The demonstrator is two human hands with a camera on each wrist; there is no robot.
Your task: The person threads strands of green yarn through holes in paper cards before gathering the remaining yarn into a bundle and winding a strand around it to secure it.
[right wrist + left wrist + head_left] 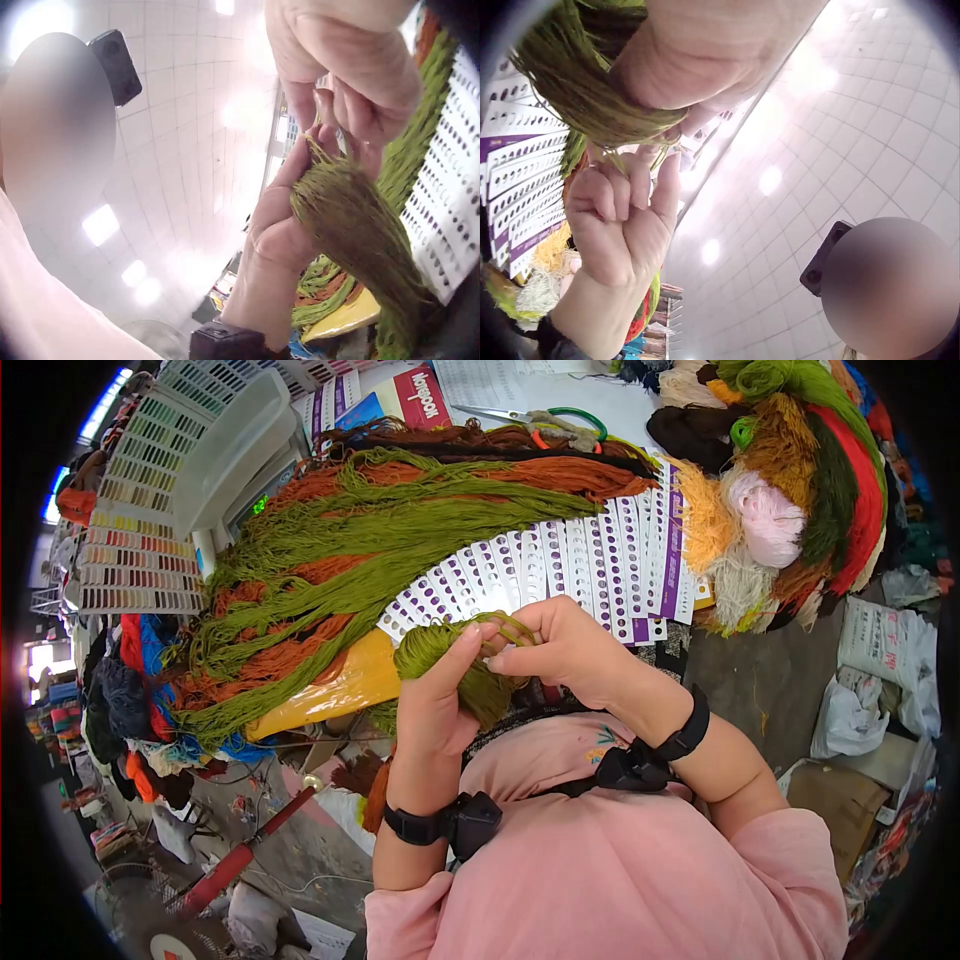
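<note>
Close to the chest, the left hand [440, 695] grips a bundle of olive-green yarn [425, 648], which hangs over its fingers. The right hand [560, 650] meets it at the bundle's top and pinches a few green strands between thumb and fingers. In the left wrist view the right hand [622, 217] has its other fingers curled, and the yarn [577, 82] loops over the left hand [705, 52]. The right wrist view shows the yarn [352, 217] hanging down beside the left hand [281, 225], with the right hand [352, 67] above it.
Long green and rust yarn [400, 530] lies across the table over a yellow packet [340, 680]. Fanned punched cards [560, 560] lie beyond the hands. Scissors [570, 425], a notebook [420, 398] and a clear tray [235, 450] stand behind. Coloured skeins [770, 510] are heaped at the right.
</note>
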